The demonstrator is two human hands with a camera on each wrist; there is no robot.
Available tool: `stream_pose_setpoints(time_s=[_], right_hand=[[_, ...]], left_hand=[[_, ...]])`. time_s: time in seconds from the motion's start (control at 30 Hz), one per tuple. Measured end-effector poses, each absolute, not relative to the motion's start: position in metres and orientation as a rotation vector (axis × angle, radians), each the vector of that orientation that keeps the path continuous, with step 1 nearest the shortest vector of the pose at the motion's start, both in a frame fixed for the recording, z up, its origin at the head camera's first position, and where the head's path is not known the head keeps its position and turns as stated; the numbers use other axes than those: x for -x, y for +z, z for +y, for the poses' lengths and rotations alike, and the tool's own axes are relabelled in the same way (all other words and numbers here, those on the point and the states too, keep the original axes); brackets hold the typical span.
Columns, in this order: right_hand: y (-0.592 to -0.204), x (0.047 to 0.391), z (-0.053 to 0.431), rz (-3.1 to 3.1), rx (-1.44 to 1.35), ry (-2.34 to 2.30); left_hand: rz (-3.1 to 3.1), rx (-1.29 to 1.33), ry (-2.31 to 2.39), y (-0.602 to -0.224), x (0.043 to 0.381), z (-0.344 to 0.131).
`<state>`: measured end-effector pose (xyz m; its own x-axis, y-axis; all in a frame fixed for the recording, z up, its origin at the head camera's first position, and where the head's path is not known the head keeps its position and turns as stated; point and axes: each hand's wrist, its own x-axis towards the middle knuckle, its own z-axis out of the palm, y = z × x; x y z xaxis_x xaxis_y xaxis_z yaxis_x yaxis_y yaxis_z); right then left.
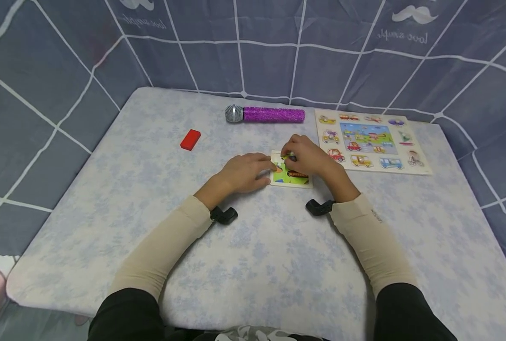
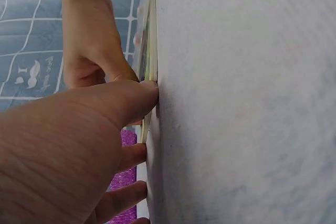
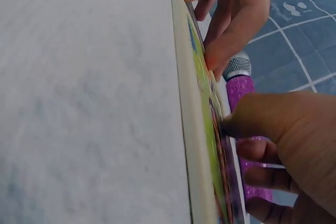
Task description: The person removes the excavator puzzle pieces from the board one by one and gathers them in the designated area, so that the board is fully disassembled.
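A small square picture puzzle (image 1: 290, 181) in a pale frame lies flat on the table, showing a green scene with an orange-and-black shape. My left hand (image 1: 246, 173) rests at its left side, thumb at the near corner and forefinger (image 3: 223, 51) on the picture, with the fingers fairly straight. Over the far part of the puzzle, my right hand (image 1: 306, 154) has bent fingers and pinches a small dark-and-green puzzle piece (image 1: 292, 157), mostly hidden by the fingers. In the right wrist view, the right thumb (image 3: 252, 116) meets the picture's surface.
A purple glitter microphone (image 1: 274, 115) lies behind the hands. A red block (image 1: 190, 139) sits to the left. At the right, close by the right hand, is a larger vehicle picture board (image 1: 406, 168). A grey checked curtain (image 1: 265, 66) borders the table's far edge.
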<state>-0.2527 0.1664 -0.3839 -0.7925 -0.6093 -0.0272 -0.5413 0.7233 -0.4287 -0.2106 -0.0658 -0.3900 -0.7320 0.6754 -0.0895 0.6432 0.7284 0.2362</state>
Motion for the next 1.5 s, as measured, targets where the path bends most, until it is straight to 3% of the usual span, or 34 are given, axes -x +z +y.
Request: stream_pose_setpoints(time_s=[1.5], right_hand=[[-0.377, 0.254, 0.186, 2.668, 0.911, -0.759]], left_hand=[[2.769, -1.083, 0.302, -0.393, 0.211, -0.065]])
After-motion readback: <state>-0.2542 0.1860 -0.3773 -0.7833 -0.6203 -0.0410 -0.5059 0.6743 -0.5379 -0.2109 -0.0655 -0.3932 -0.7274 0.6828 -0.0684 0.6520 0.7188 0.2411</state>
